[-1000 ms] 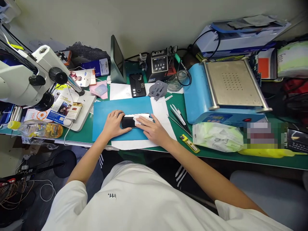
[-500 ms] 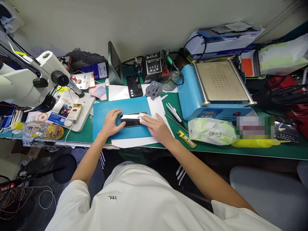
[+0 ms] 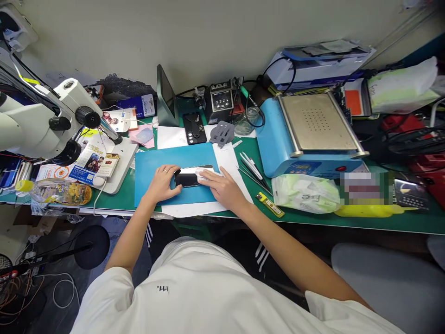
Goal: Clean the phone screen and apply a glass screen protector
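Observation:
A smartphone [image 3: 188, 180] with a dark, glossy screen lies face up on a blue mat [image 3: 149, 160]. My left hand [image 3: 162, 185] is at its left end, thumb and fingers bracketing that end and holding it against the mat. Over the right part of the screen, my right hand [image 3: 225, 189] presses a small white wipe [image 3: 205, 175] with its fingertips. The fingers partly cover the wipe and the phone's right end. White paper [image 3: 194, 209] sticks out from beneath the mat.
A microscope [image 3: 66, 120] and a drink bottle [image 3: 57, 191] stand left. Behind the mat are a black phone case [image 3: 194, 127], a grey holder [image 3: 222, 133] and a soldering station [image 3: 219, 102]. Tweezers [image 3: 253, 169], a blue heating plate machine [image 3: 274, 139] and a tissue pack [image 3: 306, 194] lie right.
My right hand and the wipe have slid slightly left along the screen. My left hand stays at the phone's left end, its thumb a little further over it. The camera view has shifted slightly.

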The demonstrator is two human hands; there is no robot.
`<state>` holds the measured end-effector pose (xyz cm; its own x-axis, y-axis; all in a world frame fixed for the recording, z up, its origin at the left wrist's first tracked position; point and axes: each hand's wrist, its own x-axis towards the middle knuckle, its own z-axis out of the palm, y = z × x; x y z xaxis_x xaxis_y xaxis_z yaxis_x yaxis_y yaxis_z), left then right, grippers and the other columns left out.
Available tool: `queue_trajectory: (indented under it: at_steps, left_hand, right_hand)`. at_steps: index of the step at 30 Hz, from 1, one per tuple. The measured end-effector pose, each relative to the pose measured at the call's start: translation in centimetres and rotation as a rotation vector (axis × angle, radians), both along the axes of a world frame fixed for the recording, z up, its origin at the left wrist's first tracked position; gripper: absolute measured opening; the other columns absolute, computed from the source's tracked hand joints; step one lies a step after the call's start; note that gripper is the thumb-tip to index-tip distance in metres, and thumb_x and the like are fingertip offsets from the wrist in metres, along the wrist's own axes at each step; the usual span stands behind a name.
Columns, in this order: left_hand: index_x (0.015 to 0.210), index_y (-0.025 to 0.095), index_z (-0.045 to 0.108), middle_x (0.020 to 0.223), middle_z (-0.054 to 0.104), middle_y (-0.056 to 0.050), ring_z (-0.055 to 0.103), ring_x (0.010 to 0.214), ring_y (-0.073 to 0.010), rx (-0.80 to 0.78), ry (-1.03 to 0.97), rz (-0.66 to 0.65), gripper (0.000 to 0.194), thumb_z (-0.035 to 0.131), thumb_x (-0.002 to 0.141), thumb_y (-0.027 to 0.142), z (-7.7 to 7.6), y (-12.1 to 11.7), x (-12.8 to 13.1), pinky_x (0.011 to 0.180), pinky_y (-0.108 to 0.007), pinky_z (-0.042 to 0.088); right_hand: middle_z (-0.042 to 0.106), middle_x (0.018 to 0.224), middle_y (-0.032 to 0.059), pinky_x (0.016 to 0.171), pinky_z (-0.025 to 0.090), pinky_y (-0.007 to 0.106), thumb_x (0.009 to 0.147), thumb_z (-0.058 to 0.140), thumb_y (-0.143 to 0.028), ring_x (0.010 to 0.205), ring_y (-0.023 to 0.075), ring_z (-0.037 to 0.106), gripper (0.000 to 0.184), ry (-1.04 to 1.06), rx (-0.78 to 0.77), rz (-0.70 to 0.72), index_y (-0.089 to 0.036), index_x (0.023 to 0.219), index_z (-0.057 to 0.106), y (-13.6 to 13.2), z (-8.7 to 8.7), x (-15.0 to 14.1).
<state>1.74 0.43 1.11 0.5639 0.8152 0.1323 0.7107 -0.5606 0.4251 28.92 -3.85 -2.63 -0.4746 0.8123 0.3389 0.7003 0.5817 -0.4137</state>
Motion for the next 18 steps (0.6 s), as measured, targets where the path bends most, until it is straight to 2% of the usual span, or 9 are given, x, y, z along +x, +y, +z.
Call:
queue_trajectory:
  at_steps: [8,14,18]
  left_hand:
    - [0.139,0.022,0.052,0.137,0.062,-0.01,0.054,0.127,-0.0323,-0.015,0.009,-0.006,0.054,0.063,0.088,0.037,-0.3,0.3,0.0,0.11,-0.047,0.041]
    - [0.139,0.02,0.053,0.137,0.062,-0.011,0.054,0.126,-0.0322,0.001,-0.001,-0.014,0.055,0.063,0.088,0.037,-0.5,0.5,0.0,0.107,-0.047,0.042]
    - [0.138,0.02,0.053,0.136,0.062,-0.011,0.054,0.126,-0.0317,0.0,-0.006,-0.018,0.053,0.063,0.089,0.036,-0.5,0.4,0.0,0.107,-0.046,0.042]
  right_hand:
    - [0.064,0.146,0.0091,0.121,0.042,0.057,0.102,0.036,-0.007,0.142,0.0251,0.056,0.047,0.013,0.032,0.004,-0.023,0.128,0.072,-0.4,-0.8,-0.6]
    - [0.061,0.15,0.0076,0.124,0.036,0.061,0.101,0.037,-0.007,0.142,0.0258,0.055,0.049,0.001,-0.005,0.038,-0.026,0.129,0.072,0.3,-0.6,-0.5]
    - [0.063,0.148,0.0079,0.123,0.039,0.059,0.101,0.037,-0.006,0.143,0.0252,0.054,0.05,0.023,0.002,0.096,-0.025,0.13,0.072,0.8,-0.4,-0.6]
